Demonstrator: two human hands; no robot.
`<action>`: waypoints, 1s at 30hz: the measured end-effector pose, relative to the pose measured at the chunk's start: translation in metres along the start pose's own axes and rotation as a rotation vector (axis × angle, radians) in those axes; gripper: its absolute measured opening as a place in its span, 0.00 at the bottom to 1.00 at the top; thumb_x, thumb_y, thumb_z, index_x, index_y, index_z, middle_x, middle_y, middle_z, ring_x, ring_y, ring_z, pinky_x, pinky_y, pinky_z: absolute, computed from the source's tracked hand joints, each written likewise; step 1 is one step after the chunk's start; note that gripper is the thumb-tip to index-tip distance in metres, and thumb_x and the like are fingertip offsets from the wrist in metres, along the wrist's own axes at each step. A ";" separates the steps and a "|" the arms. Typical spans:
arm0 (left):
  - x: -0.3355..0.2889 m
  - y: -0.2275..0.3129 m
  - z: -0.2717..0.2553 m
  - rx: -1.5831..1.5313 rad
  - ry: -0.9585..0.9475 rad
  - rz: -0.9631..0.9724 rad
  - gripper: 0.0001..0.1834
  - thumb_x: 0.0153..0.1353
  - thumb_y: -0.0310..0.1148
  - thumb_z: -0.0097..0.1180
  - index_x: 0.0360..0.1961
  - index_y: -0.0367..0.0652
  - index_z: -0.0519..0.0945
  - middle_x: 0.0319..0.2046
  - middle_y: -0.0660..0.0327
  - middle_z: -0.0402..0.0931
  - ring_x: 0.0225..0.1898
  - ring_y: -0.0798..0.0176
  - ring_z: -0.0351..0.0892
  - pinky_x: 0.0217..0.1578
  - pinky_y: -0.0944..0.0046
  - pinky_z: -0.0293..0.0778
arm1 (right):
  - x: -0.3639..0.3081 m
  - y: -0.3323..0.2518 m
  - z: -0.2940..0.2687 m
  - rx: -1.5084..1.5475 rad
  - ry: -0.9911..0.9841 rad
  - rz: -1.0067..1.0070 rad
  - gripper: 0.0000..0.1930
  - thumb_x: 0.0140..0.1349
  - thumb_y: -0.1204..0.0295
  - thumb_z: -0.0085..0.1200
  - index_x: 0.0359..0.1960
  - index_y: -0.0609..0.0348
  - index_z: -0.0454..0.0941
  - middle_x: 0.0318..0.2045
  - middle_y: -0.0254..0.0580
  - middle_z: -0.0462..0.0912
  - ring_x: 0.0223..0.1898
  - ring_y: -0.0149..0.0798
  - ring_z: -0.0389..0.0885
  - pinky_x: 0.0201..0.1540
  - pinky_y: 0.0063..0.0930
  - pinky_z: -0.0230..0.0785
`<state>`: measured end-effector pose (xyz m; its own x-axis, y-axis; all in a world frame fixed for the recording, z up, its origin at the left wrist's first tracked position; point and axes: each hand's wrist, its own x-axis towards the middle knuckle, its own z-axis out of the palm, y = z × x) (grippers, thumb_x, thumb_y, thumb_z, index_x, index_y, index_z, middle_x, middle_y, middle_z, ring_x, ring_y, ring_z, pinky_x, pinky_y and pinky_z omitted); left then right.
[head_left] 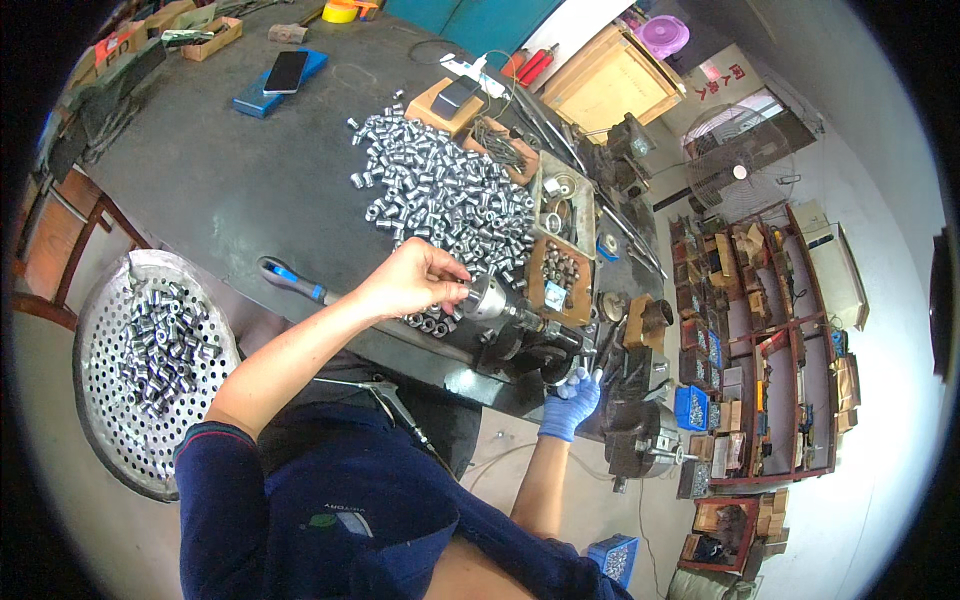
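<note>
My bare left hand (418, 281) reaches to the left face of a round metal chuck (487, 298), its fingers pinched together. Whatever sits between those fingertips is hidden. The chuck belongs to a small bench machine (520, 338) at the table's front edge. At its right end, my right hand (573, 402), in a blue glove, has its fingers curled on a metal lever (588, 352), mostly covered by the glove. Behind my left hand spreads a large heap of shiny short metal sleeves (440, 190). A few more lie just below the left wrist.
A perforated metal basin (100, 385) with more sleeves stands at the left. A blue-handled tool (290, 277) lies near the table edge. An air gun (392, 395) hangs by my waist. Boxes of small parts (560, 275) and a bench vise (640, 440) stand to the right.
</note>
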<state>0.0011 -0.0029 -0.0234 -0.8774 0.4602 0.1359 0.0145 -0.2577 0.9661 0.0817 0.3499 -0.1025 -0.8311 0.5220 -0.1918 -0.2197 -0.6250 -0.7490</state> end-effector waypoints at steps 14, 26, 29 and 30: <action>-0.002 0.000 0.001 -0.071 0.000 -0.054 0.08 0.52 0.20 0.55 0.34 0.27 0.75 0.24 0.57 0.76 0.25 0.68 0.77 0.28 0.71 0.73 | -0.023 -0.050 0.029 -0.009 -0.295 -0.067 0.24 0.63 0.54 0.40 0.24 0.65 0.75 0.11 0.38 0.70 0.07 0.26 0.58 0.06 0.15 0.51; -0.001 0.002 0.006 -0.040 0.022 -0.024 0.08 0.55 0.22 0.52 0.34 0.27 0.75 0.22 0.56 0.76 0.21 0.66 0.76 0.24 0.69 0.73 | -0.016 -0.055 0.030 -0.008 -0.418 -0.034 0.25 0.64 0.55 0.38 0.25 0.66 0.76 0.10 0.39 0.69 0.07 0.27 0.58 0.07 0.15 0.51; 0.001 0.002 0.006 -0.056 0.030 -0.063 0.08 0.56 0.23 0.51 0.34 0.28 0.76 0.22 0.56 0.76 0.21 0.66 0.76 0.24 0.69 0.73 | -0.014 -0.062 0.042 -0.011 -0.430 -0.054 0.24 0.64 0.55 0.38 0.25 0.66 0.75 0.09 0.38 0.68 0.06 0.26 0.56 0.07 0.15 0.50; 0.001 0.002 0.005 -0.099 0.033 -0.105 0.08 0.56 0.23 0.51 0.35 0.28 0.76 0.22 0.56 0.76 0.20 0.66 0.76 0.24 0.69 0.73 | -0.012 -0.062 0.044 -0.008 -0.417 -0.072 0.24 0.63 0.55 0.39 0.25 0.66 0.75 0.09 0.38 0.67 0.06 0.26 0.56 0.07 0.14 0.50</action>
<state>0.0028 0.0015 -0.0201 -0.8871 0.4609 0.0262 -0.1243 -0.2931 0.9480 0.0830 0.3567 -0.0260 -0.9498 0.2834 0.1326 -0.2818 -0.5904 -0.7564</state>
